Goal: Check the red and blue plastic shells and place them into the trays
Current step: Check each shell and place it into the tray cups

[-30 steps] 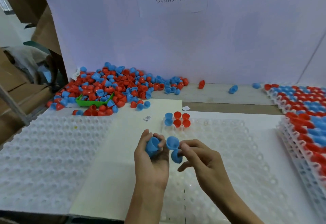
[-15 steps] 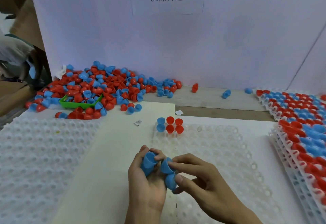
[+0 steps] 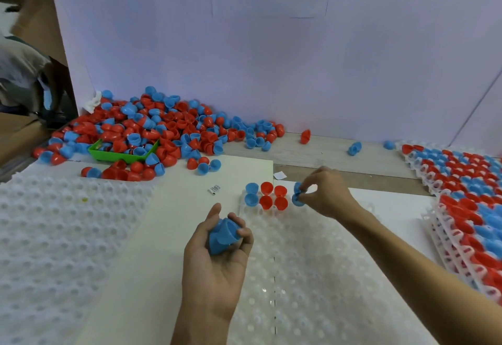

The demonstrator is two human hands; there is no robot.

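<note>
Up front, right grip pinches two glossy blue shells; left grip clutches blue cup-shaped ones.

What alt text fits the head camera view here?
A person's right hand pinches two blue shells over a clear tray beside six seated shells, while the left hand grips more blue shells. A red-and-blue pile lies behind.

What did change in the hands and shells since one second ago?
The right hand carried its two blue shells away from the left hand, to the clear tray beside the six placed shells. The left hand still grips its blue shells.
</note>
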